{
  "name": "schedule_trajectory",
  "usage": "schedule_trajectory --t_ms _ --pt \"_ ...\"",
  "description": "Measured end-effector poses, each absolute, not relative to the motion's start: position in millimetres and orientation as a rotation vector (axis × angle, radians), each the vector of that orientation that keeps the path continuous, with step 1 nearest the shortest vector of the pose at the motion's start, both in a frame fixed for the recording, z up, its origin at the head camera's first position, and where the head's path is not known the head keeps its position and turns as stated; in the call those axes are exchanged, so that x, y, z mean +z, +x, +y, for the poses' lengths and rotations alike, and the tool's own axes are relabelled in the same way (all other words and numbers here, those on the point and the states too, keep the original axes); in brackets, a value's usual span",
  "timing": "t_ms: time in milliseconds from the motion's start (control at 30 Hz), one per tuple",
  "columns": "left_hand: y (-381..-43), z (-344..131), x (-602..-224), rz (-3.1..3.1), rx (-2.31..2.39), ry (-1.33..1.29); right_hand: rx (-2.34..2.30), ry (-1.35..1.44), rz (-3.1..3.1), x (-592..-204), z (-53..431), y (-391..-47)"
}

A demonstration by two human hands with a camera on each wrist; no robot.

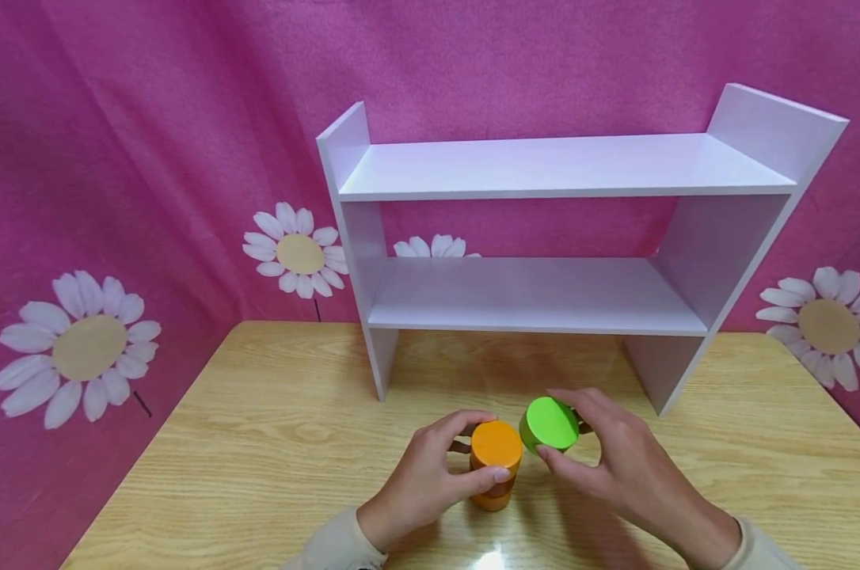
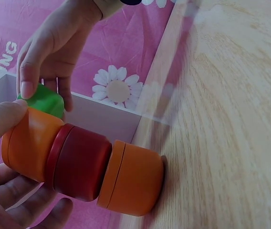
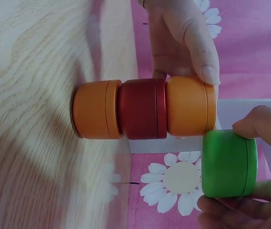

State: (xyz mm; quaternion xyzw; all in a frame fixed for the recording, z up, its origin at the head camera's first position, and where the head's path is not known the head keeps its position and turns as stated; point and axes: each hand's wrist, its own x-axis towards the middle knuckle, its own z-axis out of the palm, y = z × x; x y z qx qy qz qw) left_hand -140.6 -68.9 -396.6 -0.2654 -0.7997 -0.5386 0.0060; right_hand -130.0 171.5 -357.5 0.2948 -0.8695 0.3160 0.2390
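Note:
Three small round lidded tins stand stacked upright on the wooden table. The orange bottom tin (image 3: 93, 109) rests on the wood, a dark red tin (image 3: 138, 109) sits over it, and a lighter orange tin (image 1: 496, 445) tops the stack. My left hand (image 1: 426, 475) grips that top tin from the left, thumb on its near side. In my right hand (image 1: 625, 455), thumb and fingers pinch a green tin (image 1: 551, 423) by its sides. It hangs off the table, just right of the top orange tin, its lower edge near that tin's lid in the right wrist view.
Behind the hands stands a pale two-tier shelf (image 1: 537, 294) with raised side panels. A pink curtain (image 1: 188, 158) with large white daisies hangs behind and beside the table (image 1: 259, 443). Light glints off the table's near edge.

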Motion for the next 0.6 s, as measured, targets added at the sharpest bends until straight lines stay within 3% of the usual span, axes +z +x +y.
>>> schedule_trajectory --t_ms 600 --pt "-140.2 -68.4 -396.0 -2.497 -1.699 -0.839 0.895 0.827 -2.351 -353.4 168.4 -127.7"
